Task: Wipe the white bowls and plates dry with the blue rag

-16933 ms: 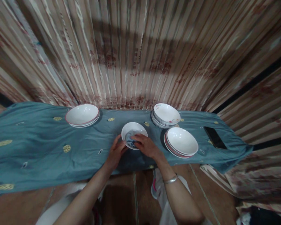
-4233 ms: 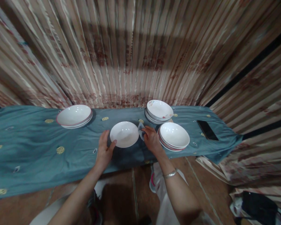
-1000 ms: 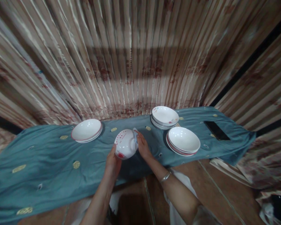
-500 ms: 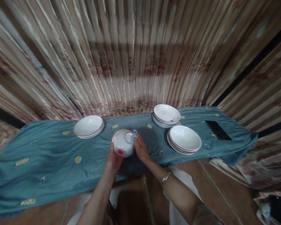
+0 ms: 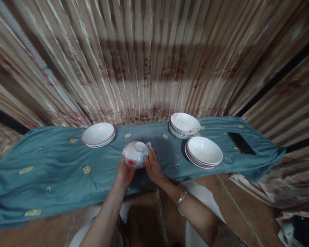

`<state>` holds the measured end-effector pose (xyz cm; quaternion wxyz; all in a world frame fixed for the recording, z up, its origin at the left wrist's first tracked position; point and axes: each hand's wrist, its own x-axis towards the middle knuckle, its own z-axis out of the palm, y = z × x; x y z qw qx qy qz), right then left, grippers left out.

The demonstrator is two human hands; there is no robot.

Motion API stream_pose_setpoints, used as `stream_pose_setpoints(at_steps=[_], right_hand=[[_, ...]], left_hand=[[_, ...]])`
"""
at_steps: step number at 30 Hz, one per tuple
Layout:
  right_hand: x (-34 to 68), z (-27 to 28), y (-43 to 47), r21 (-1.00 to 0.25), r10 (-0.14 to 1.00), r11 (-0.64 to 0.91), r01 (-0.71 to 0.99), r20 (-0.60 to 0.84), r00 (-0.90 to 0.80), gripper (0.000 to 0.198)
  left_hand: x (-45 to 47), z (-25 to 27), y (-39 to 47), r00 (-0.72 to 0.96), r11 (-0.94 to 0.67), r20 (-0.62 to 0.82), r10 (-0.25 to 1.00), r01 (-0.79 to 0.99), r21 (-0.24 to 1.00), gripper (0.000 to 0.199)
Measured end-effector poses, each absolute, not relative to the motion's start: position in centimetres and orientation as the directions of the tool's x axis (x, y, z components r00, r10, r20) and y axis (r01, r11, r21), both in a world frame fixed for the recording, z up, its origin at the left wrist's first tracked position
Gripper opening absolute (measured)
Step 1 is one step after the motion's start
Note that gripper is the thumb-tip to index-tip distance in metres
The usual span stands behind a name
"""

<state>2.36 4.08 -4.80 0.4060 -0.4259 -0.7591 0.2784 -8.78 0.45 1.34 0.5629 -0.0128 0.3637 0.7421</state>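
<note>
A white bowl point(image 5: 134, 154) with red flowers is held up over the table, its foot ring turned upward and toward the back. My left hand point(image 5: 125, 172) grips the rim at its lower left side. On the other side, my right hand point(image 5: 153, 165) presses a small light-blue cloth point(image 5: 147, 149) against the outside of the bowl. The fingers of that hand are bent over the cloth, which shows only in part. A silver bracelet sits on my right wrist.
A teal cloth point(image 5: 59, 178) covers the table. Stacked plates point(image 5: 98, 134) with a pink rim stand at left. At right are a stack of flowered plates point(image 5: 185, 124) and a stack of white bowls point(image 5: 204, 151). A black phone point(image 5: 241, 143) lies farther right. Curtains hang behind.
The bowl has tipped so that its foot faces more upward. My right hand and the cloth have shifted slightly along its side. The view has moved a little.
</note>
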Motion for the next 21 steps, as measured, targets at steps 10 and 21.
stream_pose_setpoints(at_steps=[10,21], right_hand=[[3.4,-4.5,1.5,-0.668,0.805,0.581,0.465,0.387,-0.450,0.064],[3.7,-4.4,0.1,-0.317,0.571,0.821,0.475,0.461,-0.679,0.065]], left_hand=[[-8.3,2.3,0.4,-0.393,-0.140,-0.389,0.833,-0.830,0.539,0.044],[-8.5,1.6,-0.1,-0.344,-0.056,-0.521,0.781,-0.870,0.490,0.039]])
